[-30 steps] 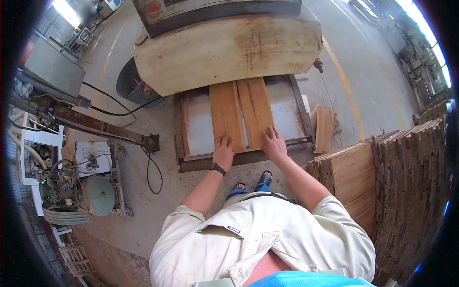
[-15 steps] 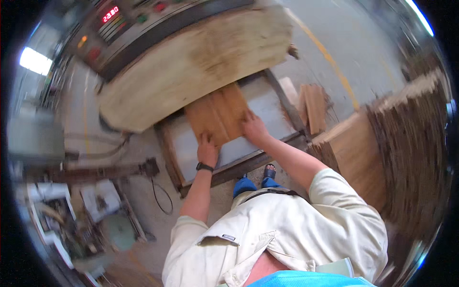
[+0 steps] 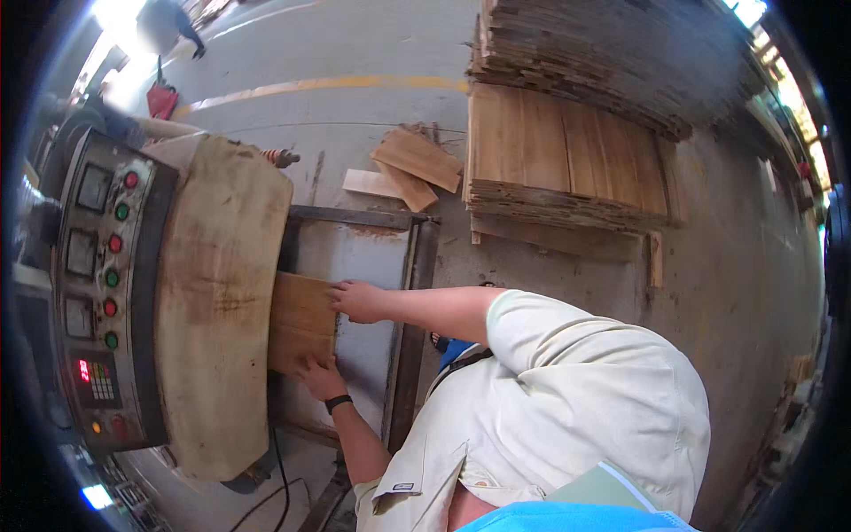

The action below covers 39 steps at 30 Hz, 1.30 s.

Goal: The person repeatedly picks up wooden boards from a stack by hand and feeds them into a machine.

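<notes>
A brown wooden board [image 3: 301,324] lies on the grey machine bed [image 3: 368,346], and its left part is hidden beneath a large plywood cover [image 3: 217,306]. My right hand [image 3: 357,300] grips the board's upper right corner, fingers bent over the edge. At the lower right corner is my left hand [image 3: 321,379], with a dark band on its wrist. Its fingers curl on the board's edge. The undersides of both hands' grips are hidden.
A control panel [image 3: 106,293] with red and green buttons flanks the cover. Loose wood pieces [image 3: 412,164] lie on the floor beyond the bed. Tall stacks of wooden boards [image 3: 567,146] stand at the upper right. Another person [image 3: 168,27] is at the far upper left.
My view has turned right, so the machine now sits at the left. The board has gone farther under the cover. My right hand has shifted from its side to its rear corner.
</notes>
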Each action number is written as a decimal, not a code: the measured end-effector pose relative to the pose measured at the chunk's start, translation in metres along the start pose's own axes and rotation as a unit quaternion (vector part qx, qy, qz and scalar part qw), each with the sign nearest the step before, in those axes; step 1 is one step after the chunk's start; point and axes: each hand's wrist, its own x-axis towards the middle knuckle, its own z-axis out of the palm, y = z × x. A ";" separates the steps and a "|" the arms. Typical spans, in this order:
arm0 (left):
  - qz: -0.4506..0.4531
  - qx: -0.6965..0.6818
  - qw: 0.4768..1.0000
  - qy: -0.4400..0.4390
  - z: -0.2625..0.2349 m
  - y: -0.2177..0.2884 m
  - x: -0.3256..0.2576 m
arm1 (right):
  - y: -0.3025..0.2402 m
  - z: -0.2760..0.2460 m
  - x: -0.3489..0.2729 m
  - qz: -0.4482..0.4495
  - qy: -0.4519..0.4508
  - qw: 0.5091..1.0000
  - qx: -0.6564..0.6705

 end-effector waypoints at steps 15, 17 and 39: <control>0.133 -0.251 0.958 -0.042 0.027 0.179 -0.024 | 0.104 -0.009 -0.499 0.586 0.180 0.758 0.223; 0.172 -0.299 0.931 -0.118 0.017 0.266 -0.054 | 0.109 0.013 -0.582 0.627 0.171 0.718 0.248; -0.275 -0.570 0.560 -0.534 0.186 0.545 -0.069 | 0.285 -0.066 -0.616 0.566 0.352 0.286 0.688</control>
